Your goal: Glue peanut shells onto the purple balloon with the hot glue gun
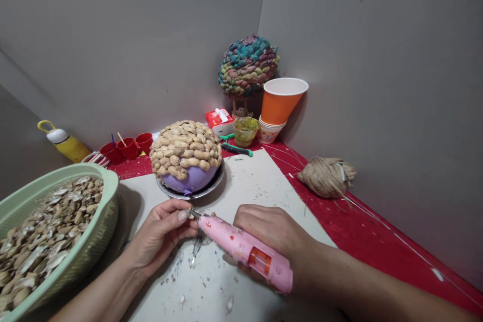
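My right hand [266, 229] is wrapped round a pink hot glue gun [241, 247], its nozzle pointing left. Between the thumb and fingers of my left hand [164, 226] is a small peanut shell [191, 213], mostly hidden, at the nozzle's tip. Just beyond my hands, a purple balloon [192, 178] rests on a metal dish [213, 184]. Rows of peanut shells [184, 143] cover its top and sides, leaving the lower front bare. A green basket [111, 196] holding many peanut shell halves stands to the left of my left hand.
Behind the balloon are red cups [129, 148], a tissue pack [220, 122], green-handled pliers [237, 149], a glass bowl [245, 132], paper cups [281, 103] and a coloured shell tree [249, 67]. A twine ball [326, 176] lies right; a yellow bottle [71, 146] leans left. Scraps dot the white board [260, 181].
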A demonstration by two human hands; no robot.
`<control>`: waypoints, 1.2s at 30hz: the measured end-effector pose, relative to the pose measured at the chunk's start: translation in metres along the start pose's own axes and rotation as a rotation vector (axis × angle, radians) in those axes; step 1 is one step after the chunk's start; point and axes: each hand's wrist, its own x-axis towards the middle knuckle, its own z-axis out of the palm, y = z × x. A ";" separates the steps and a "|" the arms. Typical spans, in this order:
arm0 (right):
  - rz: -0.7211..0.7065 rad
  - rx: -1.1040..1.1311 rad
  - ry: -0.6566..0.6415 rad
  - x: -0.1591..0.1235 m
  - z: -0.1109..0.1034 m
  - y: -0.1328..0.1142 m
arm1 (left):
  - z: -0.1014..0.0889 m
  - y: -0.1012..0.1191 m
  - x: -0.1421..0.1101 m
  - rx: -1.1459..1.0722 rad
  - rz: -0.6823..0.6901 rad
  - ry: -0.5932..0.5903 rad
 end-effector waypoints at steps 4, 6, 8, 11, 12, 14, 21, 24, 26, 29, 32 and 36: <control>0.008 -0.003 -0.014 0.000 -0.001 0.000 | -0.001 0.000 0.000 0.003 -0.002 -0.002; 0.008 0.009 -0.014 0.000 -0.001 0.000 | -0.002 -0.001 0.000 0.007 -0.001 -0.001; 0.003 0.012 -0.014 -0.001 -0.001 0.000 | -0.003 -0.001 0.001 0.008 0.000 -0.004; 0.014 -0.007 -0.027 -0.002 -0.001 0.000 | -0.003 -0.001 0.000 0.005 0.004 -0.014; 0.020 -0.013 -0.032 -0.002 -0.001 0.000 | -0.003 -0.001 0.000 0.004 0.004 -0.017; 0.030 -0.021 -0.034 -0.001 -0.002 -0.001 | -0.002 -0.001 0.000 0.005 0.004 -0.022; 0.031 -0.013 -0.023 0.000 -0.003 -0.001 | -0.002 -0.001 0.000 0.002 0.011 -0.032; 0.040 -0.040 -0.030 -0.001 -0.002 -0.001 | -0.002 0.000 0.001 -0.003 0.005 -0.028; 0.036 -0.044 -0.029 -0.001 -0.002 -0.001 | -0.002 0.000 0.002 -0.005 0.000 -0.028; 0.028 -0.029 -0.019 0.000 -0.003 -0.002 | -0.003 -0.001 0.002 -0.005 -0.005 -0.033; 0.025 -0.021 -0.017 0.002 -0.005 -0.003 | -0.004 -0.001 0.002 -0.008 -0.008 -0.048; 0.025 -0.048 -0.005 0.002 -0.004 -0.003 | -0.005 -0.001 0.001 -0.001 -0.005 -0.057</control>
